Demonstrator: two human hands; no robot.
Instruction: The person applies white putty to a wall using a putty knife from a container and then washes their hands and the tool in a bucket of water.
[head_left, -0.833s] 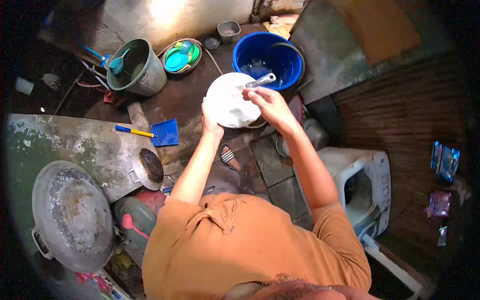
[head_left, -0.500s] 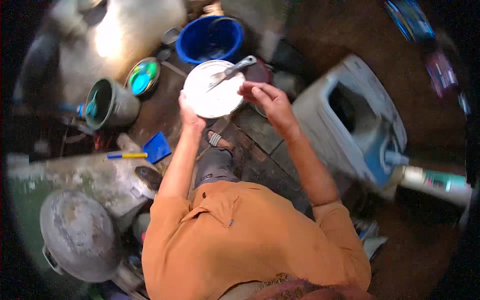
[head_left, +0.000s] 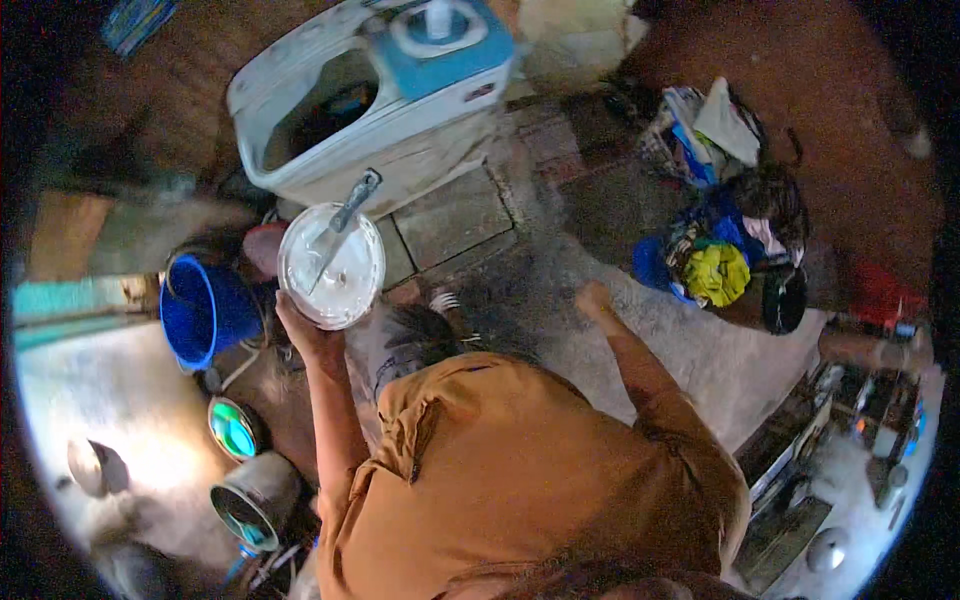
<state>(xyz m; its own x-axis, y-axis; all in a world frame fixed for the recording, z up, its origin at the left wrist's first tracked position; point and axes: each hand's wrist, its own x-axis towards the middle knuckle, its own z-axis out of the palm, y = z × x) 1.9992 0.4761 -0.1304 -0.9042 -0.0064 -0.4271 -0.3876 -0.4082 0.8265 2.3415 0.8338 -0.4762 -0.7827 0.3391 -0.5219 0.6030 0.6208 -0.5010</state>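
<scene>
My left hand [head_left: 312,335] grips the lower edge of a round white dish [head_left: 352,284] with a raised rim. Across the dish lies a flat-bladed scraper [head_left: 326,240], its grey handle sticking out past the far rim; pale smears show on the dish's inside. My right hand [head_left: 593,298] hangs out to the right over the floor, away from the dish. Its fingers look curled in, and nothing shows in them. Beyond the dish stands a white and blue twin-tub washing machine [head_left: 440,150].
At left stand a blue tub [head_left: 214,315], a small basin with green things [head_left: 233,428] and a grey bucket [head_left: 290,485]. To the right, a heap of clothes [head_left: 716,272] sits on the floor [head_left: 650,350]. A cluttered counter [head_left: 850,470] lines the lower right.
The view has swung right, bringing the clothes heap and counter into sight. My right hand has left the dish's side and dropped out to the right. The left still holds the dish.
</scene>
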